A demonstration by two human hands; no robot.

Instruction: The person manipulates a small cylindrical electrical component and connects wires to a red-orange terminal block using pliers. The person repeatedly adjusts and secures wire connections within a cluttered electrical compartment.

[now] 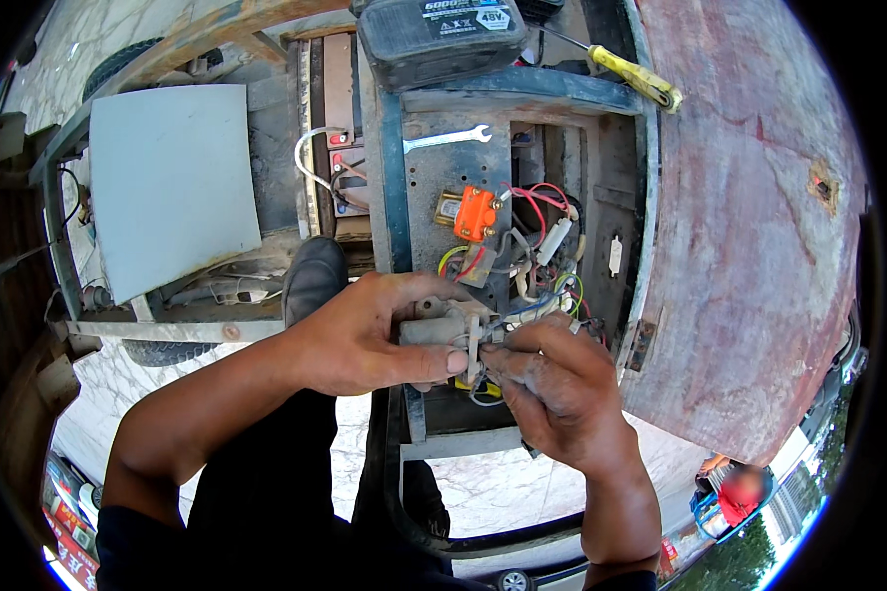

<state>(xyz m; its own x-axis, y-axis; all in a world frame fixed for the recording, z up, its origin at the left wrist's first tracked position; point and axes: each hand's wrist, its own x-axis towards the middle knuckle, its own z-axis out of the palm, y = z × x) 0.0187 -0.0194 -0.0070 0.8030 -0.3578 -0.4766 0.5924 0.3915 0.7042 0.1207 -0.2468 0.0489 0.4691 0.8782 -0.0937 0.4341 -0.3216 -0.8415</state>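
Left hand (360, 337) was wrapped around a grey cylinder (430, 333), thumb near its end plate (474, 350). Right hand (562, 389) was pinched in narrow, fingertips at the plate's far side; couldn't tell what they gripped, fingers blocked it. So the cylinder sat in the left hand, just left of the right fingertips. Loose wires (537, 209) lay just beyond the right hand. Orange block (476, 214) was beyond both hands on a metal plate, wrench (448, 140) past it, black case (442, 44) farther out. Screwdriver (636, 79) was well beyond the right hand. Grey panel (172, 187) lay left of and beyond the left hand; worn board (749, 217), right of the right hand.
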